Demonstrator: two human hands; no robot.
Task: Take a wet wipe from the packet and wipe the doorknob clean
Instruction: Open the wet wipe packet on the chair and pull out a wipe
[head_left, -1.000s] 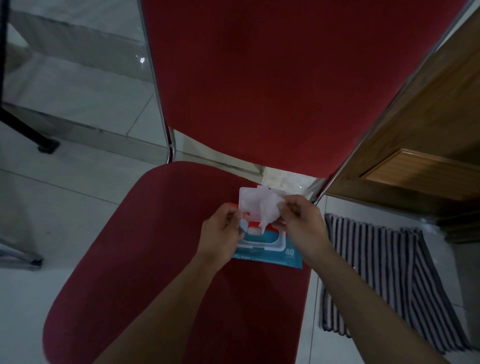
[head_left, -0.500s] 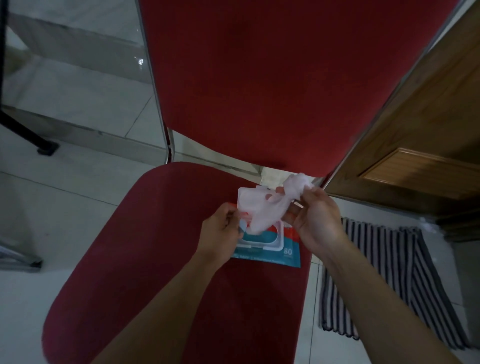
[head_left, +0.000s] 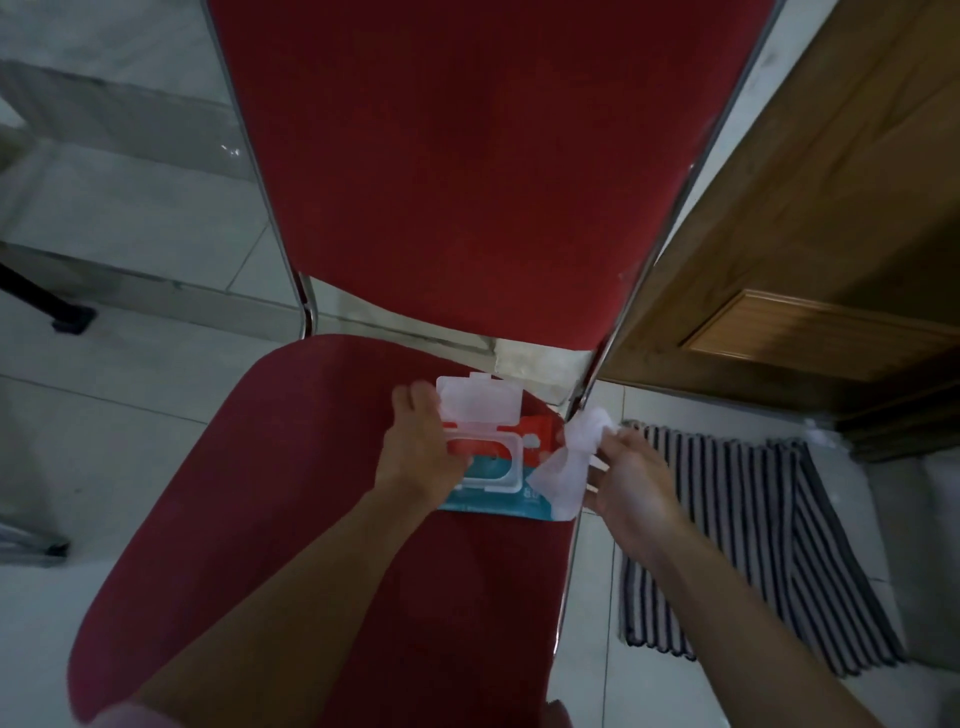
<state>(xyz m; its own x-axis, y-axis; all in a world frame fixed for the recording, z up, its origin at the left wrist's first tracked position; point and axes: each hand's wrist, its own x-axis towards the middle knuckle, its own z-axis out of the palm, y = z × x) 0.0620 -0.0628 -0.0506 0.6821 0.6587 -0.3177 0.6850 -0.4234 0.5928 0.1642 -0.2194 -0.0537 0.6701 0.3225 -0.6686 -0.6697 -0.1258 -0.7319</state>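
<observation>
A wipe (head_left: 569, 467) is pinched in the right hand (head_left: 631, 480), gripped near its bunched upper end between thumb and fingers, which are closed on it. The lower part of the wipe hangs loose and spreads over the right edge of the packet (head_left: 501, 480); whether it is touching the packet there cannot be told. The wipe is fully out of the packet's opening.

The packet is lying flat on the red seat (head_left: 291, 519) of a chair, near the seat's back right corner. Its white flip lid (head_left: 480, 402) is standing open, tilted back toward the chair's backrest (head_left: 467, 156). The left hand (head_left: 423, 457) is laid on the left side of the packet, palm down, with the fingers loosely curled and reaching up beside the lid; the fingertips are at the lid's left edge, and the hand is pressed on the packet rather than clamped round anything.

A striped mat (head_left: 748, 545) is seen on the tiled floor to the right of the chair, under the right forearm. A wooden door (head_left: 810, 234) is seen behind the mat at upper right. The doorknob is out of view.
</observation>
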